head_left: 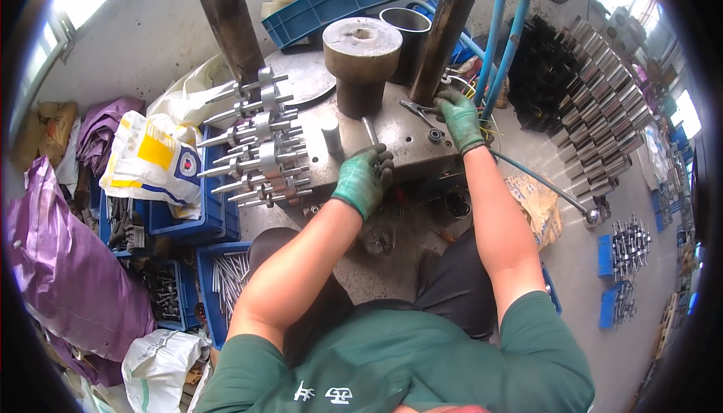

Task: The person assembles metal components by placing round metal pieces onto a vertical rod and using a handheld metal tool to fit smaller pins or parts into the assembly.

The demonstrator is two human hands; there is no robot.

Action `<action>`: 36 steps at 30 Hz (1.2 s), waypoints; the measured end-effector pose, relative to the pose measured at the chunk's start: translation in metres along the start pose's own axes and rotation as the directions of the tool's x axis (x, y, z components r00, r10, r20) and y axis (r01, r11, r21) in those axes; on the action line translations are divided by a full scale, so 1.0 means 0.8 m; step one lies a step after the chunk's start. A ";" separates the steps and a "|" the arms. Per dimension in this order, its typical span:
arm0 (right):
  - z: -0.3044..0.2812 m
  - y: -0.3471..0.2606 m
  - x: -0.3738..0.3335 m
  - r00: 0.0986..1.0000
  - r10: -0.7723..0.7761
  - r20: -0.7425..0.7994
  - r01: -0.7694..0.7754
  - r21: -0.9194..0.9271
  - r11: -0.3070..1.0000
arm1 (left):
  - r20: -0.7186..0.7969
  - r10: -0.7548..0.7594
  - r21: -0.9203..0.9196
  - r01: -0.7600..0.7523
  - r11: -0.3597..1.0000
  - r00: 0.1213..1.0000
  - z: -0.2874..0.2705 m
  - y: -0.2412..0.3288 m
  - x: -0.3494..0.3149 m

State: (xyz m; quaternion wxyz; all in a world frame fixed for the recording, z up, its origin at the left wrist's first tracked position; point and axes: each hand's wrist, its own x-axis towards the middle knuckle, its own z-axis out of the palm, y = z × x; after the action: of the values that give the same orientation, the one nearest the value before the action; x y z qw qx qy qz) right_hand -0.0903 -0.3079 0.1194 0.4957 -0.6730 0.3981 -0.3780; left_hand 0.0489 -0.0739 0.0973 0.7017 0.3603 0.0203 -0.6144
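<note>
Both my hands wear green gloves with dark fingertips. My left hand (364, 179) is closed round a slim metal rod (369, 130), whose upper end points away from me over the steel press table (392, 153). My right hand (459, 117) is at the table's right side, fingers curled together; what they grip, if anything, is hidden. Right beside those fingers is a plier-like tool (419, 112), and a small dark ring (434, 135) lies just nearer. A short steel cylinder (332, 139) stands left of the rod. Behind it rises the thick round ram block (362, 44).
Shafts with thick collars (265, 142) are stacked at the table's left edge. Two steel columns (226, 18) flank the ram block. Blue pipes (512, 36) and a ball-ended lever (542, 182) are at right. A blue bin of rods (230, 277) sits by my left leg.
</note>
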 end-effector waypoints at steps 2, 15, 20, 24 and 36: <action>-0.006 0.027 0.013 0.939 -0.342 0.049 0.319 -0.501 0.804 | -0.069 0.024 0.093 -0.018 0.995 0.997 0.024 0.003 -0.024; 0.068 0.024 0.013 0.867 -0.403 0.293 0.449 -0.811 0.374 | 0.033 0.019 -0.109 -0.016 0.994 0.999 0.023 0.024 -0.037; 0.077 0.029 0.009 0.822 -0.478 0.309 0.526 -0.733 0.430 | 0.043 0.073 -0.033 -0.072 0.997 0.996 0.022 0.028 -0.041; 0.072 0.019 0.008 0.715 -0.684 0.145 0.638 -0.537 0.552 | 0.034 0.053 -0.059 -0.051 0.997 0.998 0.021 0.029 -0.039; -0.017 -0.079 -0.061 0.948 0.171 0.269 -0.313 0.888 0.337 | 0.032 0.015 -0.061 -0.013 0.998 0.999 0.022 0.017 -0.041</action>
State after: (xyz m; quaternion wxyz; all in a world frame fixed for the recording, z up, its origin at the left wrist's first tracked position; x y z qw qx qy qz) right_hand -0.1114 -0.2565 0.1780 0.8600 -0.2378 0.1823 -0.4131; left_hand 0.0453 -0.0558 0.1323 0.7168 0.3291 0.0251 -0.6142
